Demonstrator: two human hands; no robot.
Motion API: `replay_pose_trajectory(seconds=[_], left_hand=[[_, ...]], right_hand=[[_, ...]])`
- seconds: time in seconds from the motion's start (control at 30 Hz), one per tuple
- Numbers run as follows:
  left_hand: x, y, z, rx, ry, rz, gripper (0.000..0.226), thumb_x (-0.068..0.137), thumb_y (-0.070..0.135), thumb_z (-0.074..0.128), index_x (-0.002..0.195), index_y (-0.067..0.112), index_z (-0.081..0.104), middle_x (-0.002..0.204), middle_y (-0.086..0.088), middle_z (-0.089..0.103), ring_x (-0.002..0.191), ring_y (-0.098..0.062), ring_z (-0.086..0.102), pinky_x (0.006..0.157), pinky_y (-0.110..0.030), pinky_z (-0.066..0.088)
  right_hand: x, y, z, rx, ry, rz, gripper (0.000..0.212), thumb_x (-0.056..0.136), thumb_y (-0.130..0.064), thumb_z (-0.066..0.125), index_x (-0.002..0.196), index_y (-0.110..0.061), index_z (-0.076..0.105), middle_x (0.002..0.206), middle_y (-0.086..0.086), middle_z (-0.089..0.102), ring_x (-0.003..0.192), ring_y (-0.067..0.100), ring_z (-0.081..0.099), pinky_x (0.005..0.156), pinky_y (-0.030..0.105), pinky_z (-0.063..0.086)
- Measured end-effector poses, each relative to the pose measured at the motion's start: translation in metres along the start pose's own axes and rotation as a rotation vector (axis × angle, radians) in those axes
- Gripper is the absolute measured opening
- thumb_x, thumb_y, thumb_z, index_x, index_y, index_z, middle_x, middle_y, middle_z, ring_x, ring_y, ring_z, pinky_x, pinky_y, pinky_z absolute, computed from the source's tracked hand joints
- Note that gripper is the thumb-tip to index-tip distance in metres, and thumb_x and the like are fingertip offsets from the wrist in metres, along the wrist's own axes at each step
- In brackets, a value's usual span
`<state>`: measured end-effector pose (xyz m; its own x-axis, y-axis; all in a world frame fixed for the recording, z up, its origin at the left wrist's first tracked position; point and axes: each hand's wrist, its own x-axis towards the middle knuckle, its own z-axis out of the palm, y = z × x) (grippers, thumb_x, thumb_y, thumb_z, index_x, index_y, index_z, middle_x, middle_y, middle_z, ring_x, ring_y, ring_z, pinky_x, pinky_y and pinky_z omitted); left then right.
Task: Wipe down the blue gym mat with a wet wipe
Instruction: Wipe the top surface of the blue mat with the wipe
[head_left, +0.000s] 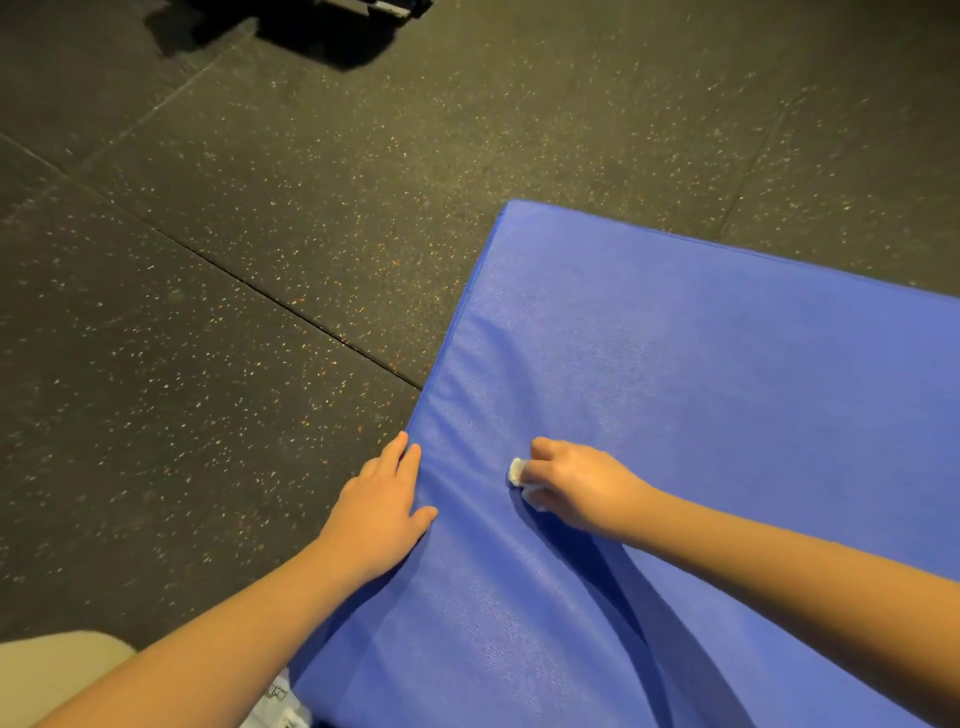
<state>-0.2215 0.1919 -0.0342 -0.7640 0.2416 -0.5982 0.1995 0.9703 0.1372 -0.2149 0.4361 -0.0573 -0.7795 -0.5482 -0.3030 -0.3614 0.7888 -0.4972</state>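
Fingers (540, 447) of the right hand (576, 486) are curling round a wadded white wet wipe (519, 474), pinching it and pressing it onto the blue gym mat (727, 389). Wipe is sitting on the mat's top face near its left edge, mostly hidden under the hand. Left hand (382, 512) is lying flat on that left edge, fingers (404, 448) straight and close together, thumb out on the top face, holding nothing. Vinyl is creasing around both hands. Mat is lying on a black rubber tile floor (208, 270) with pale and orange flecks. Dark object (311, 21) is sitting on the floor at the top of frame, too cropped to identify. Beige-clad knee (57, 670) is showing bottom left, with a white printed packet (283, 701) just beside the mat's near end; print is unreadable.
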Motion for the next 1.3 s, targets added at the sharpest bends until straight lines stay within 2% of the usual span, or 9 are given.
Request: replay_pose_trajectory(seconds=[0.17,0.37,0.53,0.73,0.9,1.07,1.13,1.23,1.3], left_hand=[[-0.008,0.002,0.004,0.022,0.011,-0.006,0.077,0.097,0.047,0.046,0.154,0.016,0.004,0.162,-0.004,-0.006,0.144,-0.026,0.017,0.112,-0.037,0.027],[-0.024,0.0,0.017,0.041,0.017,-0.015,0.074,0.099,0.047,0.041,0.154,0.015,0.006,0.162,-0.005,-0.007,0.147,-0.024,0.008,0.116,-0.038,0.022],[-0.035,-0.003,0.018,0.051,0.039,0.0,0.072,0.099,0.047,0.04,0.154,0.015,0.009,0.162,-0.006,-0.002,0.147,-0.024,0.009,0.116,-0.039,0.02],[-0.049,-0.008,0.026,0.036,0.072,0.022,0.068,0.1,0.046,0.038,0.154,0.016,0.011,0.162,-0.005,0.0,0.147,-0.021,0.008,0.116,-0.037,0.019],[-0.057,-0.021,0.027,-0.004,0.1,0.088,0.069,0.099,0.047,0.041,0.154,0.016,0.012,0.162,-0.001,0.003,0.148,-0.016,0.009,0.117,-0.032,0.015],[-0.065,-0.034,0.022,-0.049,0.071,0.134,0.085,0.081,0.065,0.017,0.152,0.018,0.021,0.162,0.004,0.009,0.146,-0.013,0.015,0.115,-0.028,0.016],[-0.067,-0.037,0.021,-0.061,0.064,0.14,0.099,0.068,0.068,0.004,0.152,0.019,0.022,0.161,0.004,0.01,0.146,-0.013,0.017,0.114,-0.028,0.017],[-0.066,-0.041,0.022,-0.054,0.063,0.153,0.104,0.063,0.067,-0.001,0.153,0.02,0.019,0.162,0.005,0.008,0.146,-0.012,0.016,0.114,-0.027,0.016],[-0.066,-0.043,0.022,-0.037,0.047,0.164,0.103,0.063,0.066,-0.003,0.153,0.02,0.02,0.162,0.005,0.008,0.146,-0.011,0.017,0.114,-0.026,0.016]], right_hand=[[-0.009,0.026,-0.007,-0.053,0.273,0.357,0.022,0.096,-0.023,0.051,0.112,-0.016,0.063,0.097,0.007,0.048,0.086,0.027,0.049,0.06,0.028,0.033],[-0.044,-0.003,0.017,-0.051,0.034,0.091,0.023,0.096,-0.023,0.046,0.116,-0.017,0.057,0.098,0.003,0.045,0.076,0.022,0.042,0.061,0.028,0.036],[-0.047,0.0,0.018,-0.063,0.269,0.425,0.021,0.097,-0.022,0.046,0.111,-0.013,0.059,0.099,0.008,0.049,0.074,0.022,0.04,0.059,0.028,0.031],[-0.05,-0.042,0.038,0.068,0.102,0.001,0.016,0.094,-0.014,0.047,0.104,-0.011,0.059,0.091,0.005,0.043,0.07,0.026,0.044,0.061,0.036,0.045],[-0.005,-0.021,0.029,0.049,0.353,0.265,0.009,0.092,-0.009,0.05,0.096,-0.008,0.059,0.093,0.009,0.044,0.077,0.032,0.051,0.063,0.036,0.048],[0.03,-0.066,0.041,0.042,0.111,-0.21,0.011,0.092,-0.011,0.051,0.097,-0.008,0.06,0.092,0.011,0.049,0.073,0.03,0.046,0.058,0.038,0.044],[0.053,-0.062,0.027,0.005,0.13,-0.14,0.012,0.09,-0.01,0.054,0.098,-0.007,0.062,0.093,0.011,0.052,0.077,0.03,0.049,0.061,0.041,0.047],[0.084,-0.045,0.013,0.041,0.295,0.155,0.013,0.084,-0.003,0.055,0.092,0.006,0.059,0.094,0.025,0.056,0.083,0.043,0.052,0.067,0.049,0.047],[0.088,-0.055,0.018,0.045,0.304,0.06,0.01,0.085,-0.003,0.054,0.088,0.005,0.06,0.088,0.022,0.053,0.078,0.041,0.052,0.062,0.044,0.045]])
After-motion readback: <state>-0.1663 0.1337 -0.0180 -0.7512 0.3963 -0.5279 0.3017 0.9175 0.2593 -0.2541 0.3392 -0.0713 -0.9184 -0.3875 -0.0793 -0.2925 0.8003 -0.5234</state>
